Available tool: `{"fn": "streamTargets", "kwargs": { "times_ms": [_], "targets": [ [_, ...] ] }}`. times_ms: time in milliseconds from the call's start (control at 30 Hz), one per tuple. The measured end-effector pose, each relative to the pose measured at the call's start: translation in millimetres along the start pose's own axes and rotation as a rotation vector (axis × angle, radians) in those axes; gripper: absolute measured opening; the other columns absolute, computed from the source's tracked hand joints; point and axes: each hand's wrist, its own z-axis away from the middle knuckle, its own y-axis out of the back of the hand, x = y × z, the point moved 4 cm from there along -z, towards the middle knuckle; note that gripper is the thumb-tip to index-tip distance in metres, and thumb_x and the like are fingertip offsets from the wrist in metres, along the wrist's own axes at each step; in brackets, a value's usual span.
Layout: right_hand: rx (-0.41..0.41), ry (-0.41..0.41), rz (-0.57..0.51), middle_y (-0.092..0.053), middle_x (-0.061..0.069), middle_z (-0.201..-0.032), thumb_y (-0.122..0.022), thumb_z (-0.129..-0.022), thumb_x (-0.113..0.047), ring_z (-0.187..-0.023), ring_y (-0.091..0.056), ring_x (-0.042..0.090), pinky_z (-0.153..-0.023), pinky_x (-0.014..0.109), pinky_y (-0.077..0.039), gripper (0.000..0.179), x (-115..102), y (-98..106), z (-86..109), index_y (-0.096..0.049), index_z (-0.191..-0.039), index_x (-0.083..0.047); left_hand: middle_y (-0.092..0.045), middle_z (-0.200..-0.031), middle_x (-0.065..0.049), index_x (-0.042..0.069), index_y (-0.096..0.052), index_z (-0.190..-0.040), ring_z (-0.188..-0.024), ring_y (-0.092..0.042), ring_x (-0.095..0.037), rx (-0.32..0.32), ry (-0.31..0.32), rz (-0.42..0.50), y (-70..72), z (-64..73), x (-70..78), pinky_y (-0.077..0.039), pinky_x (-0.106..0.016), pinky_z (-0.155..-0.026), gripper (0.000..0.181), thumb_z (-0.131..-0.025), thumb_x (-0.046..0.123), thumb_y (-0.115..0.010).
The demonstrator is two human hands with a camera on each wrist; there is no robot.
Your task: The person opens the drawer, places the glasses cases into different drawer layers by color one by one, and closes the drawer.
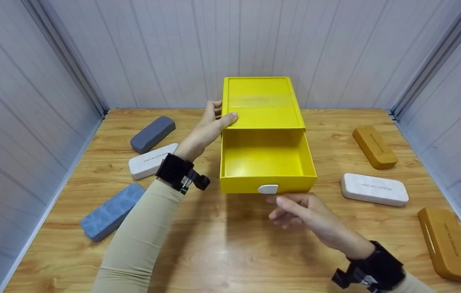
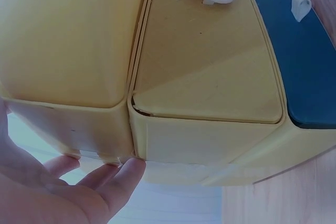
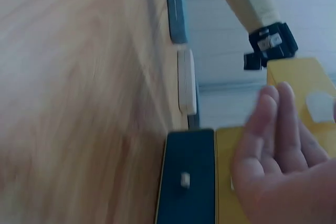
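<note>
A yellow drawer cabinet (image 1: 263,87) stands in the middle, its top drawer (image 1: 234,185) pulled out and bare inside. Below that drawer, the left wrist view shows a closed yellow drawer (image 2: 205,77) and a closed dark blue one (image 2: 299,51), each with a white tab. My left hand (image 1: 210,128) rests on the cabinet's left side, thumb over the top's front corner and fingers along the side wall. Just below the top drawer's white tab handle (image 1: 268,189) is my right hand (image 1: 312,215), fingers loosely extended and holding nothing.
Glasses cases lie on the wooden table (image 1: 214,252). On the left are a grey case (image 1: 153,134), a white case (image 1: 143,166) and a blue case (image 1: 112,211). Another white case (image 1: 375,189) lies right, between two brown cases (image 1: 375,146). Pale walls (image 1: 165,53) enclose the table.
</note>
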Motion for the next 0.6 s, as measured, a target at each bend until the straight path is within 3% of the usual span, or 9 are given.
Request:
{"fn": "streamTargets", "kwargs": {
  "times_ms": [100, 200, 333, 467, 600],
  "targets": [
    [-0.087, 0.013, 0.194, -0.076, 0.018, -0.119, -0.061, -0.109, -0.027, -0.102, -0.075, 0.030, -0.090, 0.039, -0.062, 0.044, 3.0, 16.1, 8.8, -0.064, -0.140, 0.004, -0.036, -0.162, -0.016, 0.011, -0.027, -0.154, -0.142, -0.045, -0.025, -0.002, 0.003, -0.009, 1.0, 0.6, 0.3, -0.037, -0.042, -0.120, 0.063, -0.106, 0.033, -0.062],
    [-0.086, 0.075, 0.400, -0.076, 0.016, -0.123, -0.065, -0.107, -0.025, -0.104, -0.075, 0.027, -0.090, 0.034, -0.061, 0.035, 3.3, 40.1, 19.5, -0.070, -0.134, -0.003, -0.036, -0.162, -0.015, 0.011, -0.027, -0.154, -0.143, -0.044, -0.026, -0.005, 0.000, -0.013, 0.8, 0.1, 0.9, -0.036, -0.042, -0.121, 0.064, -0.106, 0.033, -0.062],
    [0.034, 0.138, 0.570, -0.076, 0.012, -0.124, -0.067, -0.106, -0.023, -0.105, -0.073, 0.013, -0.090, 0.024, -0.058, 0.034, -1.8, 78.9, 29.7, -0.070, -0.133, -0.004, -0.037, -0.161, -0.014, 0.012, -0.028, -0.154, -0.142, -0.044, -0.025, 0.006, -0.006, -0.022, 3.7, 0.2, 1.8, -0.036, -0.042, -0.120, 0.065, -0.105, 0.035, -0.062],
    [0.183, 0.145, 0.680, -0.075, 0.012, -0.126, -0.069, -0.105, -0.022, -0.102, -0.072, 0.005, -0.084, 0.021, -0.059, 0.038, -7.5, 118.9, 36.2, -0.068, -0.138, -0.005, -0.037, -0.161, -0.014, 0.012, -0.028, -0.155, -0.142, -0.044, -0.025, 0.016, -0.008, -0.030, 6.4, 1.1, 1.9, -0.036, -0.042, -0.121, 0.065, -0.105, 0.035, -0.062],
    [0.309, 0.206, 0.781, -0.074, 0.016, -0.128, -0.074, -0.102, -0.017, -0.099, -0.068, -0.005, -0.080, 0.013, -0.056, 0.039, -9.6, 154.6, 42.3, -0.069, -0.138, -0.006, -0.036, -0.161, -0.015, 0.011, -0.028, -0.154, -0.142, -0.044, -0.026, 0.018, -0.004, -0.023, 7.3, 1.8, 0.5, -0.036, -0.043, -0.121, 0.064, -0.106, 0.034, -0.062]
  ]
}}
